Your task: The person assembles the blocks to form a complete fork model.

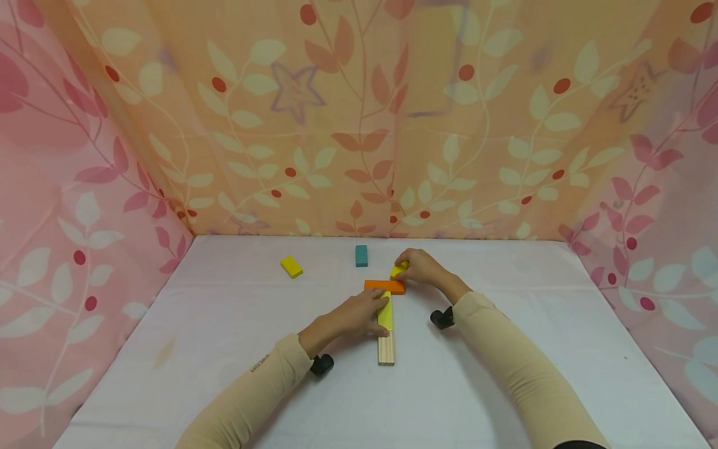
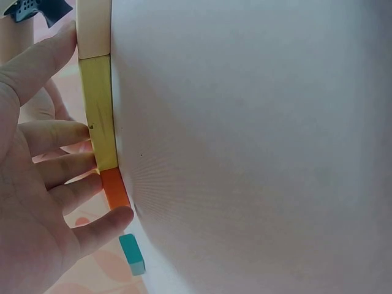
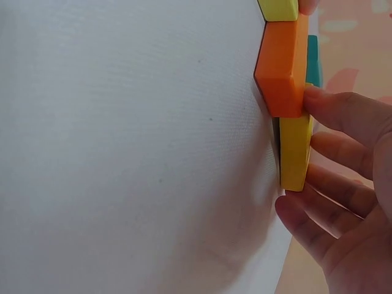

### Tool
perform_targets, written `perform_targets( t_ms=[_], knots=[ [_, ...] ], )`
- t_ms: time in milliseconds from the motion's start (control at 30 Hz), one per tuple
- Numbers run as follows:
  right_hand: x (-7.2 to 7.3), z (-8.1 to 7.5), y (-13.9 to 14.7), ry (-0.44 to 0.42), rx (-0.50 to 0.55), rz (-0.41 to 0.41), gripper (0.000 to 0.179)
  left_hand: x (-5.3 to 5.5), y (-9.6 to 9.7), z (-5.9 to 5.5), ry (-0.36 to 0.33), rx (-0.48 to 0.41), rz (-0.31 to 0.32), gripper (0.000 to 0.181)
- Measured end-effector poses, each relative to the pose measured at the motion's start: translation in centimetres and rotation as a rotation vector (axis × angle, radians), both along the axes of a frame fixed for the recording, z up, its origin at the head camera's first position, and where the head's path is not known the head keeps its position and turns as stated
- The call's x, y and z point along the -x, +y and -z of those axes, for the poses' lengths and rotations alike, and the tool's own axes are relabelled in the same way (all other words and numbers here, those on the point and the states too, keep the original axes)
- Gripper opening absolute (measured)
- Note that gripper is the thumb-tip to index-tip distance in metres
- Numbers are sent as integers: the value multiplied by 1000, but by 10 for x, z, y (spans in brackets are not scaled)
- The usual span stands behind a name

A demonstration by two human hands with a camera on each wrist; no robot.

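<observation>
A plain wooden block (image 1: 386, 352), a pale yellow block (image 1: 384, 319) and an orange block (image 1: 384, 287) form a T on the table, the orange one lying crosswise at the far end. My left hand (image 1: 357, 313) lies over the pale yellow block, fingers spread; in the left wrist view the thumb reaches the wooden block and the fingertips line the yellow and orange ones. Just behind the orange block's right end, my right hand (image 1: 423, 268) holds a yellow block (image 3: 295, 150) between thumb and fingers. A dark gap shows along its lower edge.
Further back on the white-covered table (image 1: 224, 349) lie a teal block (image 1: 361, 255) and, to its left, another yellow block (image 1: 291, 267). Floral curtains (image 1: 359, 125) close off the back and both sides. Each wrist carries a small black camera (image 1: 442, 318).
</observation>
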State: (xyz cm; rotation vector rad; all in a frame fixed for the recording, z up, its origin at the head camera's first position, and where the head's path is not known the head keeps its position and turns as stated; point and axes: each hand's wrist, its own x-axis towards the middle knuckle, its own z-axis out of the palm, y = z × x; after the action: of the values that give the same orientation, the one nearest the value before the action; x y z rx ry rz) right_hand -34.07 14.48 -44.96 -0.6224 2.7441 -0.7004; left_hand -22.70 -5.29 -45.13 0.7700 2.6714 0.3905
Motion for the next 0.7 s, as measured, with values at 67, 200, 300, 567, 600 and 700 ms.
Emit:
perform_targets(
  t_ms=[67,200,300,567,600,700],
  knots=[
    [0,1,0,8,-5,-5,37,0,0,0,0,0,0,80],
    [0,1,1,43,-17,-31,33,0,0,0,4,1,7,80],
    [0,2,1,68,-21,-50,30,0,0,0,9,-1,13,79],
    [-1,2,2,73,-30,-60,24,1,0,1,-3,2,-4,81],
    [-1,2,2,77,-33,-61,25,1,0,2,-6,0,-4,80],
    [-2,2,2,79,-29,-57,25,1,0,1,-9,-7,1,80]
  ],
)
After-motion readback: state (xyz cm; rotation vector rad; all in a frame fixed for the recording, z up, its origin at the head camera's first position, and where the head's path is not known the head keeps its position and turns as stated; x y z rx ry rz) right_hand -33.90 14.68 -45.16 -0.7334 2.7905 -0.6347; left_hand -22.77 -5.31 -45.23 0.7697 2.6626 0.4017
